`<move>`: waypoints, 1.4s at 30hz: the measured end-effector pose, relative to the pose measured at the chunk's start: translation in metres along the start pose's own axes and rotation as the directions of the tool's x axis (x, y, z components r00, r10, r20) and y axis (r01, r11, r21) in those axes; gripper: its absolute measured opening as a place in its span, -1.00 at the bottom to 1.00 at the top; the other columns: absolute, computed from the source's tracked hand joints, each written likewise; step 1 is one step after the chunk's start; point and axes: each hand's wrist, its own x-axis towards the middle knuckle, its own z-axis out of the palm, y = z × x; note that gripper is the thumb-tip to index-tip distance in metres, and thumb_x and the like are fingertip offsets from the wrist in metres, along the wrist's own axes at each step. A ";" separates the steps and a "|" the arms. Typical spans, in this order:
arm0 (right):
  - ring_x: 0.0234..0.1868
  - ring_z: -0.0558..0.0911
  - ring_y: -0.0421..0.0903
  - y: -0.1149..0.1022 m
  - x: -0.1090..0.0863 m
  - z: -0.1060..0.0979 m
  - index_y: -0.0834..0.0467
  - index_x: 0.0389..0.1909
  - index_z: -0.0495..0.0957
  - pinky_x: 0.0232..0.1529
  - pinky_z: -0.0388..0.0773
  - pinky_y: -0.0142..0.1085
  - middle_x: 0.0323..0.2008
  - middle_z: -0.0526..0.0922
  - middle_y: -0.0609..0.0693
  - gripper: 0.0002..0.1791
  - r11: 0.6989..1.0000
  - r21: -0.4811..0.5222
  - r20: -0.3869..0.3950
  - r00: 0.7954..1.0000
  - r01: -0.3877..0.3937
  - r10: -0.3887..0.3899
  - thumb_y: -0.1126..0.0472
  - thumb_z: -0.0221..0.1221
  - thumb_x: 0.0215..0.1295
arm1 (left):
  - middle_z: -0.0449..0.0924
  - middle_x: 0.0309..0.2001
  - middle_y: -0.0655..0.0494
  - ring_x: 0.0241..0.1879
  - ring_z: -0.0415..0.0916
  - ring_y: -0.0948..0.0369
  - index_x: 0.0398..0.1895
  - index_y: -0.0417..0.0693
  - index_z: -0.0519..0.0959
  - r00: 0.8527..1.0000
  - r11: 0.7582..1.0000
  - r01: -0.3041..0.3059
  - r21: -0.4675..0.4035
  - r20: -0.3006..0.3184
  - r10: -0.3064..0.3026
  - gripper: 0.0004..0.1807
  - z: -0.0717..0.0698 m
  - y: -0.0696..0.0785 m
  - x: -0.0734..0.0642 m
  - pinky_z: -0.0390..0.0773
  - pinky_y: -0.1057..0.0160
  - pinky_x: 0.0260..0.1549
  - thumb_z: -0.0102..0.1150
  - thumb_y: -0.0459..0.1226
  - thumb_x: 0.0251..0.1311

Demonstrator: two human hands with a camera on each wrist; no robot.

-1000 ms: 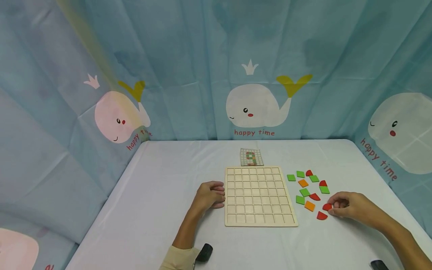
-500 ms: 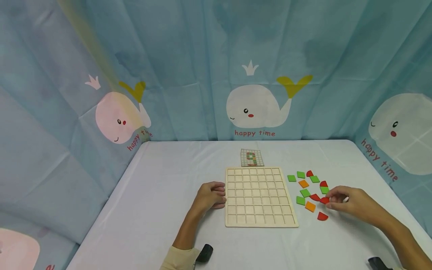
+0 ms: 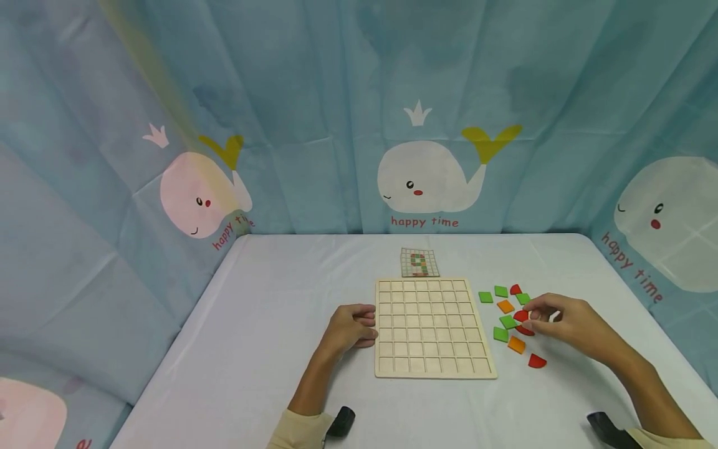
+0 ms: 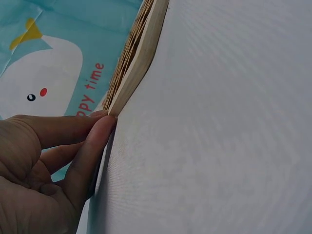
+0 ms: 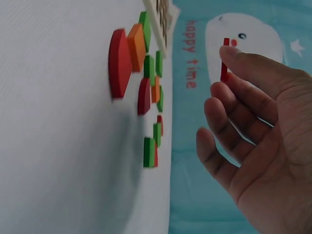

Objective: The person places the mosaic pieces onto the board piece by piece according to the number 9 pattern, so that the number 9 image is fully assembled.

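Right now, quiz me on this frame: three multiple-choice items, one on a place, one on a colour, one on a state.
1. Where are the loose tiles relative to the board?
A. to its right
B. to its left
C. on it

2. What colour is the tile in the right hand?
A. green
B. red
C. orange

3. The board's cells are:
A. all filled
B. half filled
C. all bare

Answers:
1 A, they lie between board and right hand.
2 B, a red piece shows at the fingertips.
3 C, no tile sits in any cell.
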 end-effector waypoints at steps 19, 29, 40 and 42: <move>-0.23 0.57 -0.25 -0.030 0.026 0.020 0.09 -0.05 0.77 -0.31 0.66 -0.41 -0.24 0.66 -0.14 -0.75 0.988 0.072 -0.058 0.989 0.137 -0.133 0.08 0.47 0.34 | 0.62 0.08 -0.22 -0.14 0.72 0.11 0.36 -0.34 0.55 1.000 1.000 -0.017 0.002 0.020 0.017 -0.33 -0.001 -0.001 -0.002 0.86 0.21 -0.26 0.38 -0.64 0.10; -0.22 0.59 -0.23 -0.037 0.042 0.034 0.06 -0.04 0.78 -0.41 0.61 -0.41 -0.20 0.71 -0.14 -0.77 0.978 0.097 -0.073 0.981 0.187 -0.181 0.12 0.48 0.32 | 0.63 0.07 -0.21 -0.13 0.72 0.11 0.35 -0.33 0.57 1.000 1.000 -0.001 -0.003 0.016 0.001 -0.34 0.000 -0.001 -0.002 0.86 0.20 -0.27 0.38 -0.65 0.10; -0.24 0.59 -0.20 -0.053 0.060 0.054 0.09 -0.08 0.77 -0.36 0.63 -0.40 -0.21 0.72 -0.12 -0.78 0.969 0.083 -0.089 0.970 0.232 -0.225 0.17 0.49 0.30 | 0.63 0.04 -0.20 -0.16 0.72 0.14 0.34 -0.34 0.57 1.000 1.000 -0.001 -0.005 0.016 0.001 -0.35 0.000 0.000 -0.001 0.86 0.21 -0.26 0.36 -0.66 0.11; -0.23 0.60 -0.18 -0.056 0.064 0.057 0.10 -0.06 0.77 -0.37 0.62 -0.41 -0.21 0.71 -0.11 -0.77 0.968 0.086 -0.084 0.970 0.234 -0.227 0.17 0.49 0.30 | 0.63 0.05 -0.20 -0.15 0.72 0.13 0.34 -0.34 0.57 1.000 1.000 -0.002 -0.007 0.017 0.002 -0.35 -0.001 -0.001 -0.001 0.86 0.21 -0.26 0.36 -0.66 0.11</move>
